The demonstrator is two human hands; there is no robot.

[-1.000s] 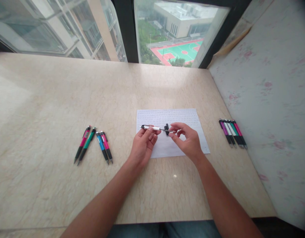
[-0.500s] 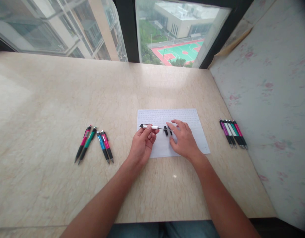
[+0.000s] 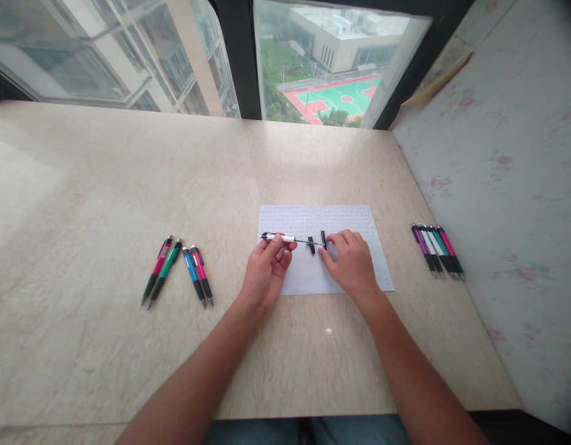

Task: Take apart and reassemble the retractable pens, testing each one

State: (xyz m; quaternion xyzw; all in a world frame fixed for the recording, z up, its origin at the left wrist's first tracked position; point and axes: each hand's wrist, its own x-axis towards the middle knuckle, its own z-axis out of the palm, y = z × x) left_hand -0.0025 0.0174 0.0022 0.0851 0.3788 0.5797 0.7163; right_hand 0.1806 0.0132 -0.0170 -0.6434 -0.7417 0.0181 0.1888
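Across most of the frame runs a pale marble table (image 3: 104,185), with a window along the top edge and a wall at the right. At centre lies a sheet of written paper (image 3: 355,216), and both hands work over it.

The left hand (image 3: 264,275) is closed around a white pen (image 3: 283,237), pinching the barrel at mid-length between thumb and fingertips, with the pen lying level across the sheet's upper left. The right hand (image 3: 353,266) is curled narrow, its fingertips at a black sleeve (image 3: 323,238) by the refill's end; whether it grips or only touches cannot be told.

Four coloured pens (image 3: 178,269) lie at the centre left, and a tighter row of pens (image 3: 436,249) at the right.

A thin refill (image 3: 306,241) juts from the barrel. A second black piece (image 3: 311,246) rests on the paper just below it.

The pen looks light, stiff and smooth. The barrel is the safest place to hold it, since the bare refill would likely bend. The small pieces would probably need a fingertip pinch.
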